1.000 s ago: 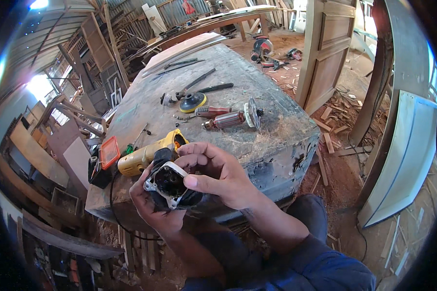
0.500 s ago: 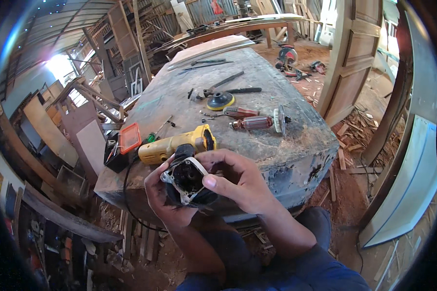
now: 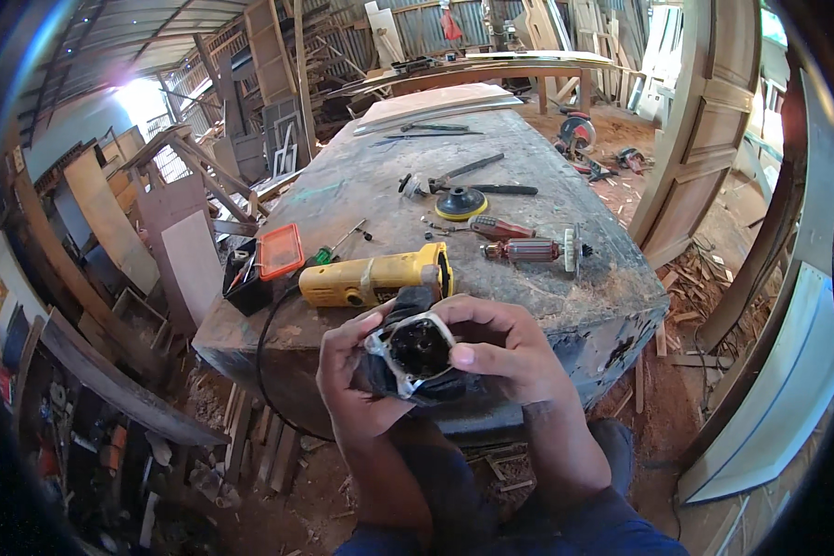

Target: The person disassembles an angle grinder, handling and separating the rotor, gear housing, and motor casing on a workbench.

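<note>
Between both hands, at the near edge of the workbench, is a grinder's gear housing (image 3: 418, 348), black outside with a pale metal rim and a dark, greasy cavity facing me. My left hand (image 3: 350, 382) wraps its left side and underside. At the right, my right hand (image 3: 519, 357) grips the rim, thumb on the near edge and fingers curled behind. Just beyond lies the yellow grinder body (image 3: 371, 278), its open end to the right and a black cord trailing off the left. A motor armature (image 3: 533, 250) with copper windings and a white fan rests further right.
On the workbench (image 3: 343, 199) lie a backing pad (image 3: 461, 204), a red-handled screwdriver (image 3: 500, 227), a green-handled screwdriver (image 3: 329, 252) and a black box with an orange lid (image 3: 280, 250). A panelled wooden door (image 3: 695, 130) stands at right; wood scraps litter the floor.
The view has shifted, so the bench and its tools appear further right and lower. Both hands still hold the gear housing, its cavity still facing me.
</note>
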